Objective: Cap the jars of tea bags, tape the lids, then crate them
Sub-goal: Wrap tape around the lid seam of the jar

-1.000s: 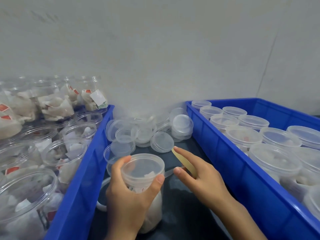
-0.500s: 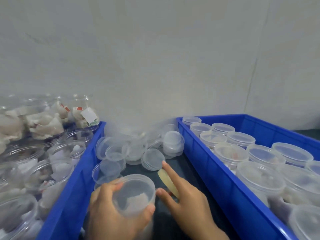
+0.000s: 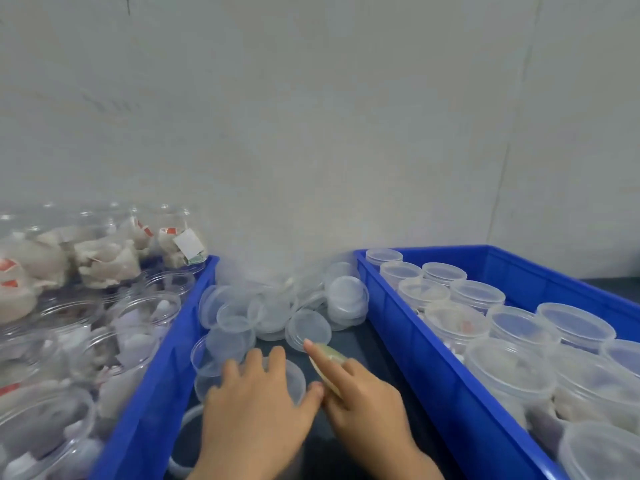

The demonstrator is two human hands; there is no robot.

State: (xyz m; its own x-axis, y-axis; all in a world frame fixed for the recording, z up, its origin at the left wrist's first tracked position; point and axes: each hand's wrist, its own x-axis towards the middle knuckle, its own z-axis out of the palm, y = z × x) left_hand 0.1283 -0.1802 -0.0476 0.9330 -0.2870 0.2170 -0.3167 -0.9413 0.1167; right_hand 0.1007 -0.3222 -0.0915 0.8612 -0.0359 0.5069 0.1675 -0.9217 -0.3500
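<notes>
Clear lidded jar [image 3: 292,375] sat under left hand [image 3: 256,407], fingers curled over its lid; right hand [image 3: 360,393] pinched yellowish tape strip [image 3: 327,362] between two blue crates [image 3: 433,368]

This looked like a small packing workshop. Two blue crates [image 3: 433,358] sat against a bare grey wall [image 3: 311,133], one filled with capped jars [image 3: 478,296], the other with open jars of tea bags [image 3: 104,258], loose lids [image 3: 308,329] heaped between them.
</notes>
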